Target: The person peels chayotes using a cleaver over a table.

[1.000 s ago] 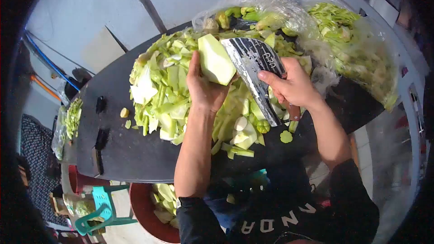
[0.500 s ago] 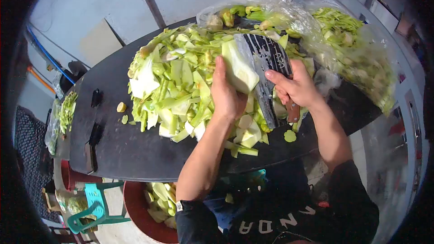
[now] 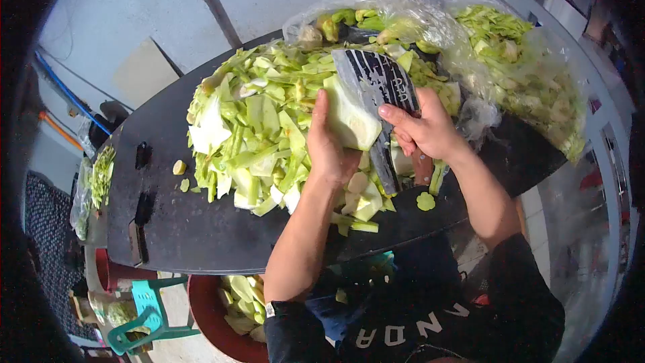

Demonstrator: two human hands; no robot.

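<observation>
Left hand (image 3: 328, 146) cupping vegetable (image 3: 349, 119), seemingly steadying it against knife (image 3: 375, 84); right hand (image 3: 428, 128) gripping knife toward three o'clock; peelings (image 3: 261, 114) lying toward nine.

The black shirt (image 3: 450, 329) bears what looks like "ANDA"; the cleaver's (image 3: 381, 87) lettering is illegible.

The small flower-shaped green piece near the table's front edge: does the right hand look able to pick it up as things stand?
Probably not, since the right hand is gripping the big knife. Otherwise the way seems free: the green piece lies uncovered on the dark table.
</observation>
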